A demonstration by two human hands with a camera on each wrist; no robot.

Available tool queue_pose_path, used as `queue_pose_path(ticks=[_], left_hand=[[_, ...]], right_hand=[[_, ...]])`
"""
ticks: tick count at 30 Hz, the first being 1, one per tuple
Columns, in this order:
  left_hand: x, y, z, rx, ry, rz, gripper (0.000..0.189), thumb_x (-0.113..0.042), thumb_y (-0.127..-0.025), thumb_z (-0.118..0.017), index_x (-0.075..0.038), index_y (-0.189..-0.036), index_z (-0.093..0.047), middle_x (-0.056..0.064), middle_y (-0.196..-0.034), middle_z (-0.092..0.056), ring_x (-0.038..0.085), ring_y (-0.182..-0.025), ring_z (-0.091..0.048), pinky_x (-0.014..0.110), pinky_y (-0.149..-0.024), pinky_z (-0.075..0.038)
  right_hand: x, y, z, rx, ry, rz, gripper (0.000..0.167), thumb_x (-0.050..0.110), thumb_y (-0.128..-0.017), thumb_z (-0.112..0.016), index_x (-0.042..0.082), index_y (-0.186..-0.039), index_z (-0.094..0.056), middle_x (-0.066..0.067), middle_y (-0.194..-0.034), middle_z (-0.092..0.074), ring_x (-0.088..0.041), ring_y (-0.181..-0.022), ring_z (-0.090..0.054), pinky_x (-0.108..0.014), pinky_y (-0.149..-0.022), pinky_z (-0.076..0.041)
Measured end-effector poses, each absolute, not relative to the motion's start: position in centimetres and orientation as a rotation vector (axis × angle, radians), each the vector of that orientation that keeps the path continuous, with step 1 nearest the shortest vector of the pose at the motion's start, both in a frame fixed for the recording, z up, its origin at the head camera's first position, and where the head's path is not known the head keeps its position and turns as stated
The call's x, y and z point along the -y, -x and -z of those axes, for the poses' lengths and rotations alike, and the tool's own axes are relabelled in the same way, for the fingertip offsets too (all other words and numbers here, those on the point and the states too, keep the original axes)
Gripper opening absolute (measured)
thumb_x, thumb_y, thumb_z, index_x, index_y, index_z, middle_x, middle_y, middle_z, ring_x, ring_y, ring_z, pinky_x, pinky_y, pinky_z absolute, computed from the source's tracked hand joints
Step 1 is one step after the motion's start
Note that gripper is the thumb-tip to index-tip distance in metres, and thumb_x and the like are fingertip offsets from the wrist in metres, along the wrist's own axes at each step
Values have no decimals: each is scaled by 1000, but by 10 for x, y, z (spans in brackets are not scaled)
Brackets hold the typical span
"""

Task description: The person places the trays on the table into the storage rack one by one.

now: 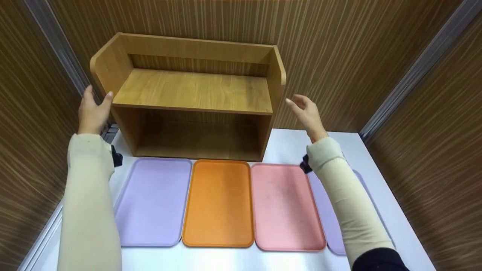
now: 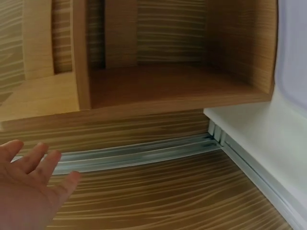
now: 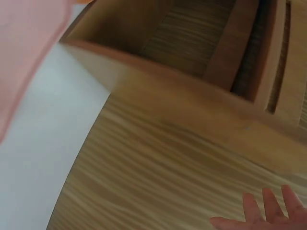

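Observation:
A wooden two-tier shelf [image 1: 196, 90] stands upright at the back of the white table, with bare boards on both levels. My left hand [image 1: 93, 114] is raised beside its left side panel, thumb and fingers spread and nothing held. In the left wrist view that hand [image 2: 33, 184] shows its fingers apart, below the shelf's edge. Off the right side panel, with a gap between, hovers my right hand [image 1: 307, 114], fingers loosely bent and holding nothing. The right wrist view has its fingertips [image 3: 268, 203] at the lower right, apart from the panel.
In front of the shelf lie a purple tray [image 1: 154, 203], an orange tray [image 1: 220, 203] and a pink tray [image 1: 288, 207] side by side. Another purple tray [image 1: 331, 222] lies partly under my right forearm. Wood-patterned walls [image 1: 425, 162] enclose the white table [image 1: 290, 143].

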State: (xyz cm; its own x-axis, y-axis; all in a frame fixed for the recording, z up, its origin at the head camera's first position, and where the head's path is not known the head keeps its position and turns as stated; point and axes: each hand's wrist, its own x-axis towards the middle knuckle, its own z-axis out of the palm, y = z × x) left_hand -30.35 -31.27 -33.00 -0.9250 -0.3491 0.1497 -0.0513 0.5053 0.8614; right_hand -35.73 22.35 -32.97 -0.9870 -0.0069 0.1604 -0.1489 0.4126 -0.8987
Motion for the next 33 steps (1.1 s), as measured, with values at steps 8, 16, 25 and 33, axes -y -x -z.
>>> queue_pose_path(ticks=[8,16,25,33], left_hand=[[316,306,310,2483,-317,1531,88,-56,-94,-35,-9,-148,16,12,-155,16,25,-141,13,37,-113,5],[324,301,301,2521,-309,1677,92,-61,-91,-33,-15,-144,26,6,-152,24,23,-139,19,41,-112,7],[320,299,304,2521,-315,1707,85,-55,-95,-29,-10,-144,23,14,-153,20,25,-139,16,39,-113,5],[320,299,305,2428,-336,1795,83,-52,-96,-30,-8,-146,19,14,-153,18,22,-141,13,33,-113,3]], right_hand=[[-191,363,317,2478,-156,-1662,65,38,-91,-60,1,-140,-39,-15,-141,-43,-25,-130,-39,-37,-104,-34],[-177,363,314,2316,-112,-1762,52,28,-93,-58,2,-136,-43,-16,-138,-46,-24,-127,-42,-33,-102,-38],[-170,365,309,2312,-60,-1633,40,12,-94,-56,-5,-130,-46,-21,-130,-52,-28,-120,-50,-30,-97,-42],[-167,364,305,2331,-21,-1589,34,7,-93,-56,-5,-124,-52,-18,-123,-57,-23,-111,-55,-26,-89,-45]])
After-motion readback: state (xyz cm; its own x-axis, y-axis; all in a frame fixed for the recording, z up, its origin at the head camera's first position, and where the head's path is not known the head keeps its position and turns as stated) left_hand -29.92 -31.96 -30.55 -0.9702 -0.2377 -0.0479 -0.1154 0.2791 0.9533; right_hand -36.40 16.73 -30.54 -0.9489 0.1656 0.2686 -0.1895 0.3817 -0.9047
